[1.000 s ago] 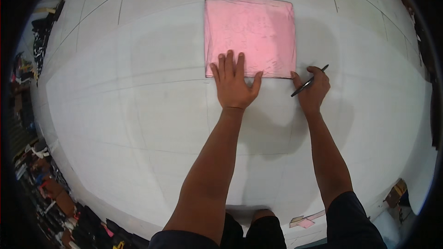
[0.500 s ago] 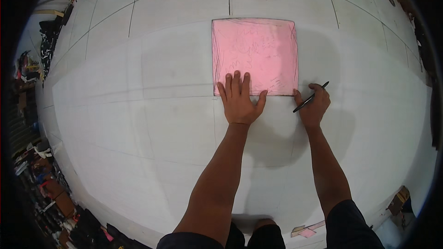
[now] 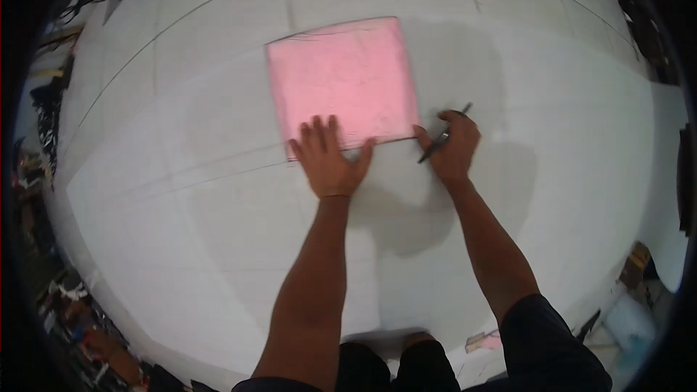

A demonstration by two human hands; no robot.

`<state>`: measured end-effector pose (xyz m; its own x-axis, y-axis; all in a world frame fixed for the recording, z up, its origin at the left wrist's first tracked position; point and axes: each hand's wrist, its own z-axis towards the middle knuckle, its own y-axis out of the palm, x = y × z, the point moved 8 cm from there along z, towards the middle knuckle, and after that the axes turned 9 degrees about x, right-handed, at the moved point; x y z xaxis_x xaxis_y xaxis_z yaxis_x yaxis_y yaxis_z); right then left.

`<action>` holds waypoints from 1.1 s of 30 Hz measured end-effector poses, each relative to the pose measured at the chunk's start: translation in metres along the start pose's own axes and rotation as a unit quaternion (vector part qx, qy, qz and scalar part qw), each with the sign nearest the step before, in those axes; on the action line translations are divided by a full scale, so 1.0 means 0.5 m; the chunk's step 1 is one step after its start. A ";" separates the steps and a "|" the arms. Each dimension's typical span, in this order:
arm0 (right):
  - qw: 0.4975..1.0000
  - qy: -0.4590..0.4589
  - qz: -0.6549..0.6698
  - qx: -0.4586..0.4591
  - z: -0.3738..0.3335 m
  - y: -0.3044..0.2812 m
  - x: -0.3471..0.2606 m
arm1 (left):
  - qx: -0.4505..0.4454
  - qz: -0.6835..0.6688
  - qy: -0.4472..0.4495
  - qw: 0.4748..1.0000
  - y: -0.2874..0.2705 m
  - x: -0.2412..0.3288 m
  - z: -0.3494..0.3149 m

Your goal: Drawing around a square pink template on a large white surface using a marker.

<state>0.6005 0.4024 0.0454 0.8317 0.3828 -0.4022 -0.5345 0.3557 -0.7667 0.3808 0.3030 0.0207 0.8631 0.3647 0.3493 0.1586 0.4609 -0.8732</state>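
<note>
A square pink sheet (image 3: pixel 345 76) with dark pen strokes along its edges lies on a wide white surface. Over its lower left part rests my left hand (image 3: pixel 330 161), flat, fingers spread and thumb near the bottom edge. My right hand (image 3: pixel 455 145) is at the sheet's lower right corner, its thumb touching or very near it. A black pen (image 3: pixel 435 146) is held slantwise in that hand, its lower end pointing down and left over the white surface. The picture is slightly blurred, so fine marks on the sheet are hard to make out.
Thin drawn lines (image 3: pixel 210 178) run across the white surface (image 3: pixel 239 247) left of the sheet. Mixed clutter (image 3: pixel 102 348) lies along the lower left edge. Pink and tan scraps (image 3: pixel 483 341) lie by my right sleeve. A brown box-like thing (image 3: pixel 636 265) stands at far right.
The whole view has shifted and turned, so the sheet and both hands appear farther left and tilted. Both hands keep the same places on the sheet, and the pen stays in my right hand.
</note>
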 end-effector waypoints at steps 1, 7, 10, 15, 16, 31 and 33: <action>0.999 0.041 0.021 -0.028 -0.001 0.008 -0.001 | 0.003 0.025 0.004 1.000 -0.004 -0.006 0.000; 0.946 0.217 0.239 0.041 0.004 0.004 0.090 | -0.009 0.030 -0.009 0.999 0.000 0.006 0.001; 0.880 0.322 0.335 0.098 0.037 -0.014 0.113 | -0.002 0.028 -0.004 1.000 -0.002 0.007 0.002; 0.910 0.206 0.356 0.046 0.152 0.061 -0.036 | 0.003 0.025 -0.008 1.000 -0.007 -0.002 0.005; 0.901 0.206 0.381 -0.001 0.164 0.095 -0.072 | 0.000 0.020 -0.009 1.000 -0.005 -0.001 0.004; 0.893 0.124 0.366 -0.232 0.253 0.405 -0.417 | -0.013 -0.008 -0.037 0.999 -0.001 -0.016 -0.004; 0.896 0.118 0.354 -0.240 0.256 0.415 -0.418 | -0.021 -0.005 -0.039 0.999 0.002 -0.019 -0.005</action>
<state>0.2967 0.5052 0.0343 0.3491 0.1560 -0.9240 -0.8617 -0.3341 -0.3819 0.3738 0.2982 0.0158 0.8217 0.4227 0.3822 0.1886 0.4312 -0.8823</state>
